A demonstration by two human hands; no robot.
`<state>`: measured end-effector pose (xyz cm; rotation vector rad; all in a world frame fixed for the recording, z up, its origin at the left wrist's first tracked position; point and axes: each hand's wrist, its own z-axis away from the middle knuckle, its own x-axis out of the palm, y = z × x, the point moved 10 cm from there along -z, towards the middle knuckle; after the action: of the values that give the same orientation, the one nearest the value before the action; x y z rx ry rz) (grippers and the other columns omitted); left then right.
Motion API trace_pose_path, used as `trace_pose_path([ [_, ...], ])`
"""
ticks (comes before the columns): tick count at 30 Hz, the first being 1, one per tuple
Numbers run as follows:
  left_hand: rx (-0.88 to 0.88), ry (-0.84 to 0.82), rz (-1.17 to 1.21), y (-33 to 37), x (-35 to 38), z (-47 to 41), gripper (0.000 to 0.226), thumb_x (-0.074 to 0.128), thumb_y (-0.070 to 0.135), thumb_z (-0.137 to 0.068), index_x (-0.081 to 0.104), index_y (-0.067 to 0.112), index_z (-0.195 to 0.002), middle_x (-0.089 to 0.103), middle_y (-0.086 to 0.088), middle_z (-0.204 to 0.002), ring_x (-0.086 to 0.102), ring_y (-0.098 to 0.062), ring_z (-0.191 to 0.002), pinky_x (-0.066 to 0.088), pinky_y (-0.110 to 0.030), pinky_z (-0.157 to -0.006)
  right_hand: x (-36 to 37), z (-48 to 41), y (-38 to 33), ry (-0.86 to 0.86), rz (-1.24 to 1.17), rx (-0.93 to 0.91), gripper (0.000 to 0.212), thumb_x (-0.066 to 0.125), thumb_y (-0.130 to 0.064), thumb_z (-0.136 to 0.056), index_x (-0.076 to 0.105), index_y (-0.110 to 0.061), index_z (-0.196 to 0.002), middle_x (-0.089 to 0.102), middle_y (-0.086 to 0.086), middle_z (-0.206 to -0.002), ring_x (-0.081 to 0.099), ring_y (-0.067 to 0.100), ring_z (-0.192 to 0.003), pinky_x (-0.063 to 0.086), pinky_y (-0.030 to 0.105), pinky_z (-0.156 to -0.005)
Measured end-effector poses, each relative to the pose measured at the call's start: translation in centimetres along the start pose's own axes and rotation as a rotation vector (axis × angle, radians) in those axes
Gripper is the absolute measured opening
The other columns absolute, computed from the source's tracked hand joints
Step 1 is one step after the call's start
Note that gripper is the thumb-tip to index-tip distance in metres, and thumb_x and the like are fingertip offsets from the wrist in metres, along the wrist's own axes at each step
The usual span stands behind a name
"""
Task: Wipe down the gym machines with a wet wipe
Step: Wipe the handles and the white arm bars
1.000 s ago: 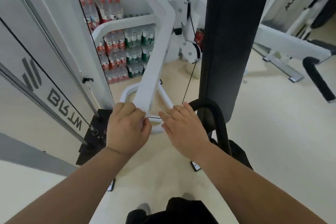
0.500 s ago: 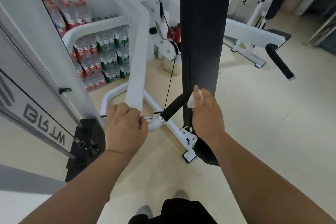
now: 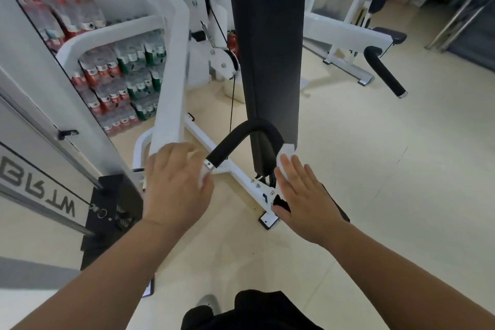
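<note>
The left hand (image 3: pixel 176 182) is holding the bar's (image 3: pixel 171 88) end, left of the curved handle (image 3: pixel 241 136). The right hand (image 3: pixel 302 195) is pressing the wipe (image 3: pixel 285 161) against the handle's right side. Bottles (image 3: pixel 120 83) are standing behind the bar.

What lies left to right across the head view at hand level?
Black weight stack → left hand gripping the white bar → curved black handle → right hand pressing the wet wipe.

cam: one, on my head | faces: forward, down | range: close over my left hand (image 3: pixel 176 182) on the white bar (image 3: pixel 171 83) and my right hand (image 3: pixel 302 195) | field: wide-angle
</note>
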<state>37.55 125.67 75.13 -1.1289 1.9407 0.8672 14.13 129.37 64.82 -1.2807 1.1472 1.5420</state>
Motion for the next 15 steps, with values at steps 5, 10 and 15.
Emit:
trace_pose_path([
  [5,0.046,-0.346,-0.008,6.2,5.2,-1.5,0.080,0.066,0.044,-0.085,0.034,0.015,-0.152,0.039,-0.008,-0.152,0.040,-0.030,-0.134,0.037,-0.047,-0.110,-3.4,-5.2,-0.1,0.079,0.046,-0.056,0.081,0.033,-0.059,-0.102,0.022,-0.003,-0.159,-0.009,0.007,-0.171,-0.007,0.028,-0.157,0.006,0.047,-0.128],
  [10,-0.055,-0.526,-0.101,6.4,8.9,-2.4,0.101,0.054,0.057,-0.090,-0.005,0.013,-0.159,-0.005,-0.010,-0.167,0.007,-0.033,-0.153,0.012,-0.049,-0.123,-1.9,-2.9,0.1,0.136,-0.111,-0.067,0.075,0.045,-0.040,-0.104,0.012,-0.004,-0.161,-0.014,0.010,-0.170,-0.010,0.029,-0.157,0.013,0.047,-0.127],
  [15,-0.122,-0.660,-0.244,6.4,11.0,-1.5,0.114,0.053,0.060,-0.089,-0.024,0.008,-0.154,-0.034,-0.012,-0.161,-0.023,-0.034,-0.151,-0.004,-0.053,-0.123,1.0,2.1,0.4,0.095,-0.538,-0.097,0.081,0.042,-0.043,-0.104,-0.002,-0.006,-0.162,-0.028,0.002,-0.166,-0.012,0.020,-0.157,0.017,0.040,-0.127],
])
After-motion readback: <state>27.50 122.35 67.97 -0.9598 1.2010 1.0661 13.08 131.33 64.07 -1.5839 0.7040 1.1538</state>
